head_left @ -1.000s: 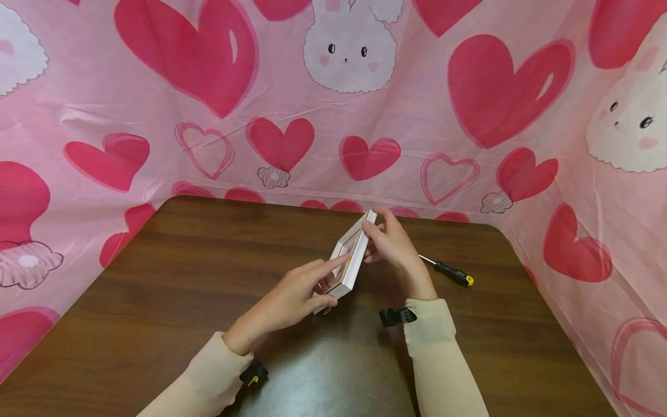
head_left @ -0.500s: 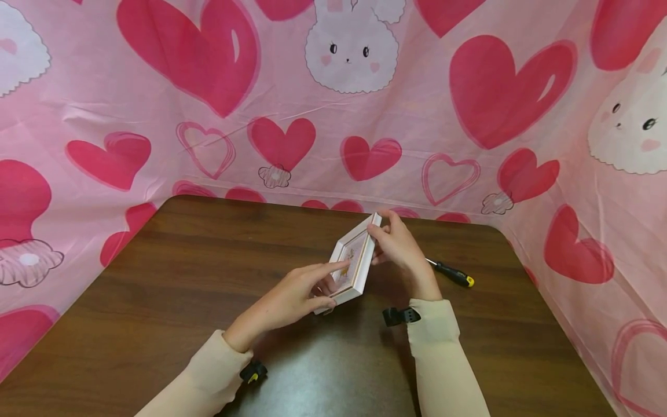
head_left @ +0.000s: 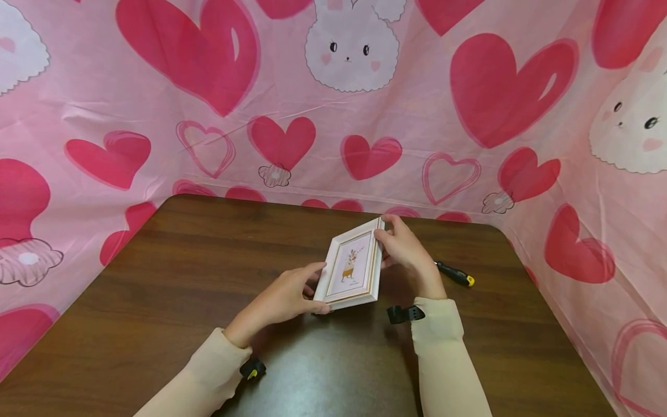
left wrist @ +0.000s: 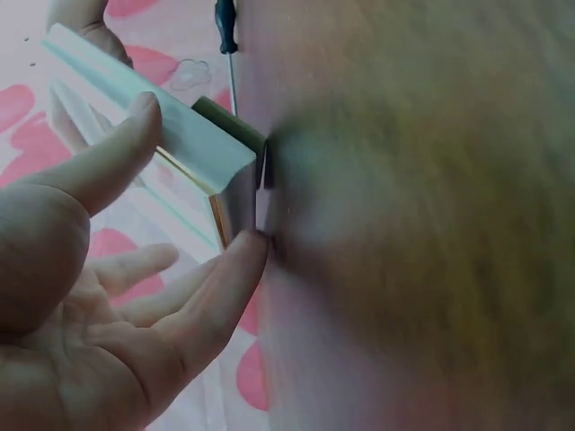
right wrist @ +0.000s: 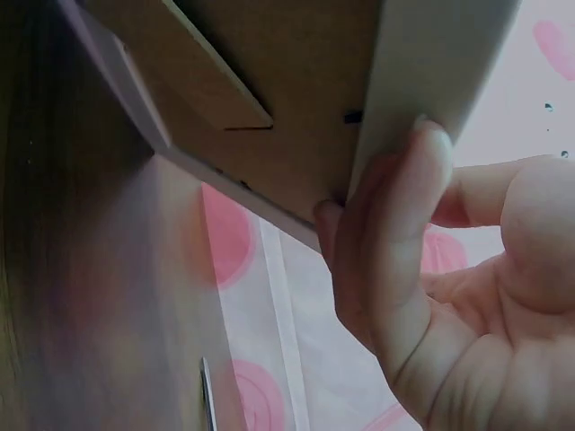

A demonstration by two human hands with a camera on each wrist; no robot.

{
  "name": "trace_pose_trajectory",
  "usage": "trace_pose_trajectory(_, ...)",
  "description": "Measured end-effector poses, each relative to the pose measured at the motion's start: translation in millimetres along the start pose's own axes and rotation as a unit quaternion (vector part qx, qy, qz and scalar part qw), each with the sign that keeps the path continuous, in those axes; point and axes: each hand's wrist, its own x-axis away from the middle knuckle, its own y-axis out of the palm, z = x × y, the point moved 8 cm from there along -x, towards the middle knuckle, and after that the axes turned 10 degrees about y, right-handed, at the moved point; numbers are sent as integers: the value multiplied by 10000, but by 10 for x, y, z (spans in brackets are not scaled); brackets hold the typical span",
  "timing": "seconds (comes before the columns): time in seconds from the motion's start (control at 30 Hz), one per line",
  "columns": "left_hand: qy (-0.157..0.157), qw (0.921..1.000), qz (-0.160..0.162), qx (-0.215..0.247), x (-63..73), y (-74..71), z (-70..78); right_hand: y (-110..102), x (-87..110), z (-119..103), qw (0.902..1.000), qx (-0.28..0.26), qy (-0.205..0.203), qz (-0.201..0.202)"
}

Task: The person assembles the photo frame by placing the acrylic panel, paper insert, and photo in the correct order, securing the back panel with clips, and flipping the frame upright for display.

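A white picture frame (head_left: 325,284) with a thin gold inner line is held tilted above the table, its flower-vase print (head_left: 350,263) facing the head camera. At its upper right side, my right hand (head_left: 409,252) grips the edge, thumb in front and fingers behind. My left hand (head_left: 283,296) holds the lower left corner between thumb and fingers; in the left wrist view the thumb (left wrist: 121,157) lies along the moulding. The right wrist view shows the brown backing board (right wrist: 305,81) with a stand flap (right wrist: 202,76), and the right fingers curled onto the rim.
A screwdriver (head_left: 455,274) with a black and yellow handle lies on the dark wooden table (head_left: 234,243), right of the right hand. Pink heart-and-rabbit cloth (head_left: 292,75) hangs behind and along the sides of the table.
The picture frame has turned its front toward the head camera and tipped back, so the print now shows fully. The left index finger has moved off the glass area to the left edge.
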Motion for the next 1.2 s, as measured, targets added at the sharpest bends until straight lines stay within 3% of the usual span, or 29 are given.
trace_pose_trajectory(0.33,-588,9982,-56,143,24,2,-143,36,-54,135,9990,298,257,-229)
trace_pose_trajectory(0.5,-815,9966,-25,-102,31,-19,-175,88,-81,171,9980,422,300,-370)
trace_pose_trajectory(0.7,-756,9959,-73,-491,39,-49,-178,143,-137,240,9976,432,357,-407)
trace_pose_trajectory(0.87,-763,9961,-63,-443,49,-67,-193,166,-186,294,9975,407,397,-418)
trace_pose_trajectory(1.2,-986,9946,-44,-330,67,-84,-214,197,-208,384,9940,851,504,-470)
